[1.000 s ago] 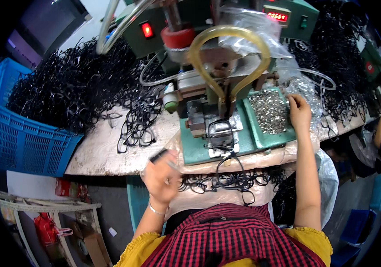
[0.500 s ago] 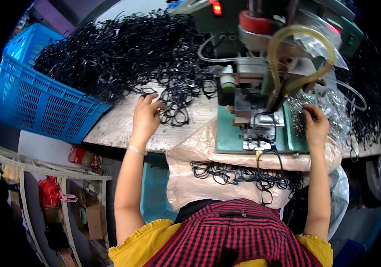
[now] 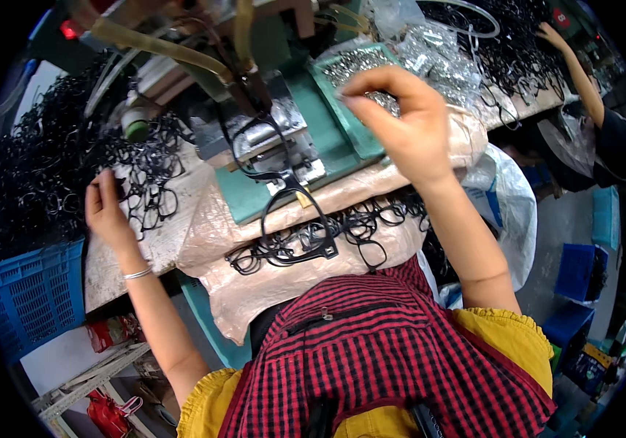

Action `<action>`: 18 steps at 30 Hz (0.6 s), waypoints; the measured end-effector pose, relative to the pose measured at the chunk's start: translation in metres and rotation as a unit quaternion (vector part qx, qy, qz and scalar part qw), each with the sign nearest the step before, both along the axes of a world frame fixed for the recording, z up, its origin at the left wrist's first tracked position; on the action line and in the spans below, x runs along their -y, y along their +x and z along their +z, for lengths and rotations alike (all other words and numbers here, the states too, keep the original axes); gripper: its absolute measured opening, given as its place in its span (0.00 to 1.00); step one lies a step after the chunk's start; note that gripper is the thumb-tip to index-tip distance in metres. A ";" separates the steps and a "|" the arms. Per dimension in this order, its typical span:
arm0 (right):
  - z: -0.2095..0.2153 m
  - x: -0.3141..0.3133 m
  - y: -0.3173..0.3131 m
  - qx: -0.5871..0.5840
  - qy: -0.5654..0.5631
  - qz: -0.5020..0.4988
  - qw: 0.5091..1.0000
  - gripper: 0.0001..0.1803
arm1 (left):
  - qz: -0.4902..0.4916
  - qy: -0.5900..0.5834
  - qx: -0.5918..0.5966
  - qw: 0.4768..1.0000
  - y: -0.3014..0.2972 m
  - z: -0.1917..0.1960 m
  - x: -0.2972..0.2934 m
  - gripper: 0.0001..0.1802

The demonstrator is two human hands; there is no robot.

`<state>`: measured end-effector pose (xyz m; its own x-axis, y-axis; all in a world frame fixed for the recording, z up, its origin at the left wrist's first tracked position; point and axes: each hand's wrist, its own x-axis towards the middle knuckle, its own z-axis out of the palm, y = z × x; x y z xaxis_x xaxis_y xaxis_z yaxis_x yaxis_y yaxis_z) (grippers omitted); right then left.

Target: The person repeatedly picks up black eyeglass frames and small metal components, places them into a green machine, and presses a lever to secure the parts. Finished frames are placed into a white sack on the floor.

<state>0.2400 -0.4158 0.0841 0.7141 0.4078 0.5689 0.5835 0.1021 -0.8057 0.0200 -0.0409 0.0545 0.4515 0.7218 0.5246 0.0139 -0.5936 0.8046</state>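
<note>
My left hand (image 3: 111, 215) is at the near edge of a big heap of black eyeglass frames (image 3: 43, 160), fingers loosely bent and a little apart, with nothing visible in them. My right hand (image 3: 411, 131) is raised over a green tray of small metal pieces (image 3: 360, 66); its thumb and forefinger meet in a pinch. Whatever they hold is too small to make out. Between my hands, a black eyeglass frame (image 3: 284, 179) sits in the metal fixture (image 3: 273, 135) of a green bench machine, one half hanging over the front edge, touched by neither hand.
More eyeglass frames (image 3: 360, 226) lie on pinkish plastic sheeting (image 3: 233, 292) over my lap. A blue crate (image 3: 35, 292) stands at the left. Clear bags of metal pieces (image 3: 437, 62) lie beyond the tray. At the far right, another person's arm (image 3: 583, 84) reaches over frames.
My view has swung right and come closer to the machine. My right hand has lifted off the metal pieces toward me, pinching. My left hand stays by the heap. The fixture's frame remains in place.
</note>
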 end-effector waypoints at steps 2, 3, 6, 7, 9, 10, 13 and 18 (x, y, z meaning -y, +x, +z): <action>0.005 -0.037 0.004 0.067 0.045 -0.010 0.997 0.06 | 0.002 -0.040 -0.024 0.999 0.015 -0.002 0.035 0.09; 0.001 -0.052 -0.001 0.000 0.067 0.008 0.998 0.09 | 0.006 -0.082 -0.022 0.996 0.017 -0.010 0.050 0.10; -0.004 -0.068 -0.017 -0.051 0.097 -0.003 0.994 0.12 | -0.002 -0.198 0.091 0.976 0.010 -0.049 0.072 0.08; -0.004 -0.070 -0.022 -0.134 0.143 0.034 0.980 0.14 | -0.019 -0.244 0.132 0.961 0.007 -0.053 0.081 0.07; -0.003 -0.069 -0.024 -0.147 0.131 0.034 0.980 0.15 | -0.021 -0.273 0.134 0.953 0.007 -0.047 0.088 0.07; -0.002 -0.070 -0.025 -0.152 0.135 0.032 0.979 0.16 | -0.042 -0.276 0.179 0.943 0.014 -0.029 0.095 0.07; 0.001 -0.070 -0.030 -0.250 0.151 0.120 0.949 0.23 | -0.295 -0.159 0.324 0.885 0.027 0.050 0.127 0.08; 0.004 -0.081 -0.045 -0.338 0.237 0.163 0.896 0.23 | -0.281 0.027 0.279 0.918 0.064 0.104 0.151 0.08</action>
<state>0.1951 -0.3347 0.0882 0.8474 0.4851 0.2160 -0.1451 0.6027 -0.7847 0.0836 -0.1917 0.1587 0.3945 0.4229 0.8158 -0.7125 -0.4199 0.5622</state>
